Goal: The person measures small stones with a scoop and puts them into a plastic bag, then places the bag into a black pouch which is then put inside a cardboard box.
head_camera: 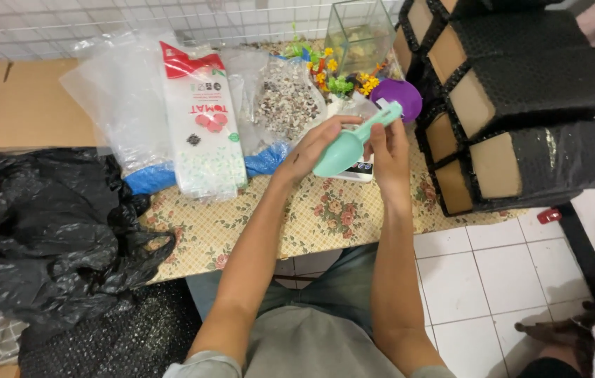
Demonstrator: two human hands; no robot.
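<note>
While a crumpled black plastic bag (38, 231) slumped over the table's left edge, the rest of the flowered tablecloth (325, 217) carried a row of packets toward the back. Just right of the black bag stood a clear plastic bag (119, 105) with a blue bottom, and leaning against it a white packet (203, 126) with a red top. Next came a clear bag of mixed gravel (287, 101) (brown and white bits, as far as could be told). Above the middle of the table's front edge the left hand (315, 147) curled its fingers around the bowl of a mint-green scoop (353, 140), thumb on top, holding it firmly. The right hand (388, 150) pinched the scoop's handle, fingers closed about it. Under the scoop a small white device (357, 170) lay flat, mostly hidden. Behind the hands stood bright plastic plants (332, 73), a small glass tank (360, 35) and a purple round lid (399, 96). Along the right edge, black mesh-wrapped blocks (521, 91) were stacked.
</note>
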